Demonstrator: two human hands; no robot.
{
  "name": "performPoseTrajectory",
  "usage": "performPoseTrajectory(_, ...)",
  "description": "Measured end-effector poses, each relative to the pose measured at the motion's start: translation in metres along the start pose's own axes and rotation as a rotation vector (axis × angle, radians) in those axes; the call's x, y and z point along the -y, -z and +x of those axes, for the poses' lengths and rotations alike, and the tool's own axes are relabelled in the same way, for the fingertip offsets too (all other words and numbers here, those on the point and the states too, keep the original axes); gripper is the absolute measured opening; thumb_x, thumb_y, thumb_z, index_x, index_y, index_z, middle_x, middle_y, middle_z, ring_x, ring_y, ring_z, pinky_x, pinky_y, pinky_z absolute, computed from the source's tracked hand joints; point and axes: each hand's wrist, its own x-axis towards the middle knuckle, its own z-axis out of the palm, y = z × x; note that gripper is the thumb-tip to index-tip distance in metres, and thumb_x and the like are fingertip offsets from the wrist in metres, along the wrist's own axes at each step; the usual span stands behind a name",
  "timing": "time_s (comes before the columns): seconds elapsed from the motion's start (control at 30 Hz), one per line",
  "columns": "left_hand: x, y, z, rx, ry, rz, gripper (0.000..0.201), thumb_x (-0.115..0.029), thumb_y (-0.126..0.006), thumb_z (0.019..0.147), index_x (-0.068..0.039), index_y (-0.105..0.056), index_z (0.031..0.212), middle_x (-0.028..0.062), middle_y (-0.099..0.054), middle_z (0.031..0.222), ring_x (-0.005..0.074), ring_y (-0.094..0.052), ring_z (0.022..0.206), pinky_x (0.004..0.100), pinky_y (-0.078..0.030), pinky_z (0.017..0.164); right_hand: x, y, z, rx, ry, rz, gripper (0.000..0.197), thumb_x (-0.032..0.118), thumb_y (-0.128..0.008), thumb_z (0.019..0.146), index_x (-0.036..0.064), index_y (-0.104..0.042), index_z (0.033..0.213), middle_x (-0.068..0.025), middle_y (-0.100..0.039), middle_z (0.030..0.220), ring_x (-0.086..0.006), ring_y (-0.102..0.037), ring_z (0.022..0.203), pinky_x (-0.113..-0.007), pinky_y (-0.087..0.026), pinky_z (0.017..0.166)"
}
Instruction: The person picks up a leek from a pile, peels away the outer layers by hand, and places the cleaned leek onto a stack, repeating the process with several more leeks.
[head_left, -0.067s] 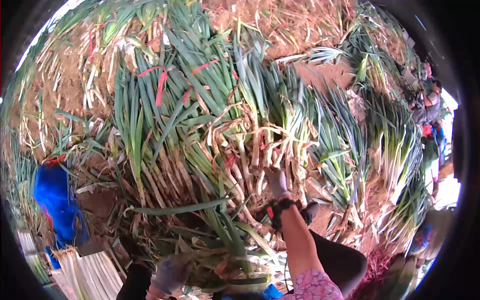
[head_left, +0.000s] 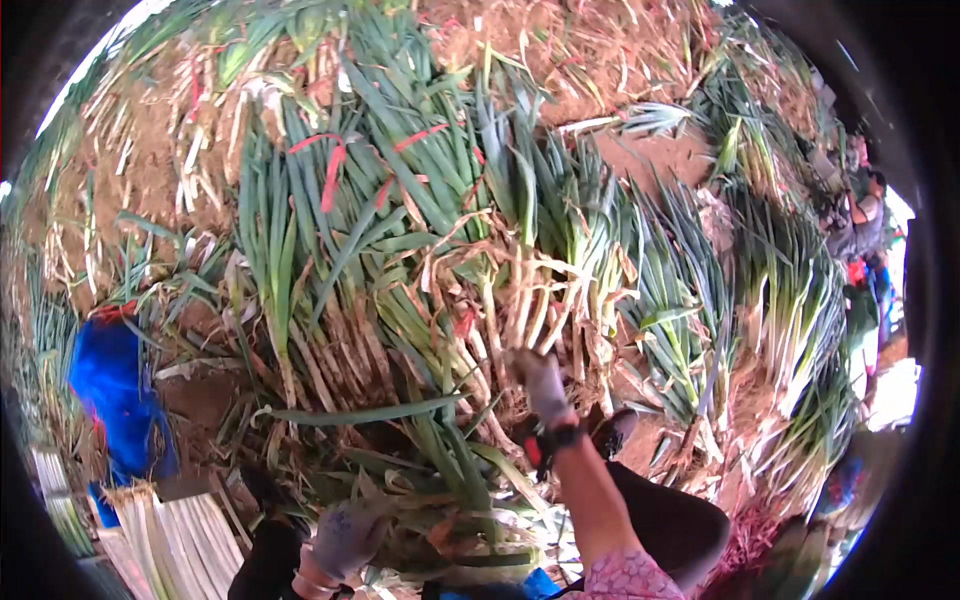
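My right hand (head_left: pixel 541 384), in a pale glove with a dark band at the wrist, reaches forward into a row of long green onions (head_left: pixel 535 310). Its fingers are closed around the lower ends of some pale stalks. Dry tan leaves hang over these stalks, and the fingertips are partly hidden. Low in the picture, near my knee, my left hand (head_left: pixel 348 537) wears a light grey glove. It is over loose leaves, and its fingers are too blurred to show how they are bent. A single long green leaf (head_left: pixel 365 412) lies across the pile between the hands.
Red ties (head_left: pixel 330 175) mark bundles farther back. A blue bag (head_left: pixel 115 390) lies at the left, above a stack of trimmed white stalks (head_left: pixel 185 535). More green onions (head_left: pixel 785 290) stand at the right. Another person (head_left: pixel 862 215) is at the far right edge.
My right hand has drawn back slightly toward me and to the left. My left hand stays low in nearly the same place. The whole view has shifted a little.
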Motion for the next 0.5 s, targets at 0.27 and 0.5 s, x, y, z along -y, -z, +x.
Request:
performPoseTrajectory(0.27,-0.010,-0.019,0.015,-0.124,-0.068,-0.015,0.020,-0.020,-0.057,0.085,-0.008,-0.064,0.099,0.0170,-0.065,0.082,0.0362,-0.063,0.079,0.0448,-0.050,0.068,-0.049,-0.058,-0.101,0.330,-0.300,1.101,0.020,0.028,-0.052,0.096,0.0084,-0.053,0.099,-0.0001,-0.052,0.079,-0.0131,-0.052,0.067,-0.029,-0.045,0.064)
performPoseTrajectory(0.5,0.024,-0.009,0.015,-0.235,0.003,-0.615,0.037,-0.036,-0.052,0.096,-0.005,-0.063,0.112,0.0015,-0.063,0.080,0.0117,-0.064,0.081,0.0318,-0.051,0.069,0.041,-0.078,-0.256,0.665,-0.432,0.749,0.023,0.029,-0.055,0.097,0.0084,-0.054,0.108,0.0026,-0.047,0.075,-0.0069,-0.042,0.059,-0.022,-0.037,0.051)
